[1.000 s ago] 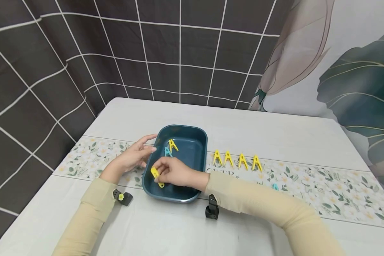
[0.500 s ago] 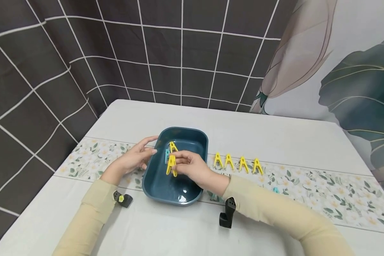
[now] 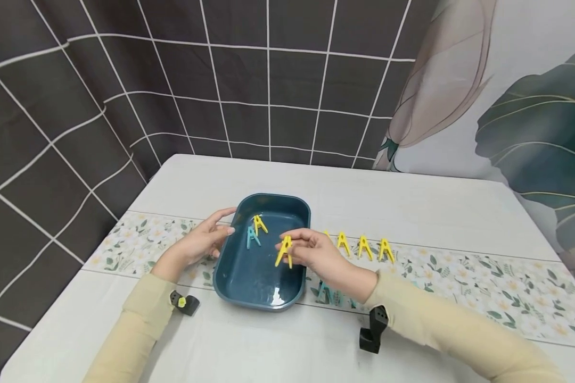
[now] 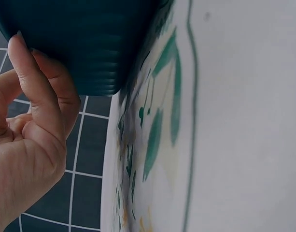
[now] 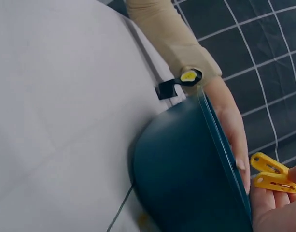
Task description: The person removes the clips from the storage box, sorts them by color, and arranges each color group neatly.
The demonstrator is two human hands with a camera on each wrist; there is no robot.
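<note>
A dark teal basin [image 3: 263,306] stands on the table, with a yellow clothespin [image 3: 260,224] and a light-blue clothespin [image 3: 253,236] lying inside it. My right hand [image 3: 316,252] pinches another yellow clothespin [image 3: 285,252] over the basin's right side. The right wrist view shows that same clothespin [image 5: 272,175] between thumb and fingers, its two prongs spread apart. My left hand [image 3: 196,244] is at the basin's left side, thumb and index finger touching near the rim. From the left wrist, the hand [image 4: 36,111] has its fingertips against the basin's outer wall [image 4: 90,48].
To the right of the basin, several yellow clothespins [image 3: 363,248] stand in a row, one partly hidden by my right hand. Below my right wrist, several light-blue clothespins [image 3: 325,292] lie partly covered. A dark grid-patterned curtain [image 3: 239,69] hangs behind the white table [image 3: 412,207].
My right hand has moved rightward across the basin, carrying the yellow clothespin from the left side to the right. The light-blue clothespins under the wrist have come into view. My left hand stays put.
</note>
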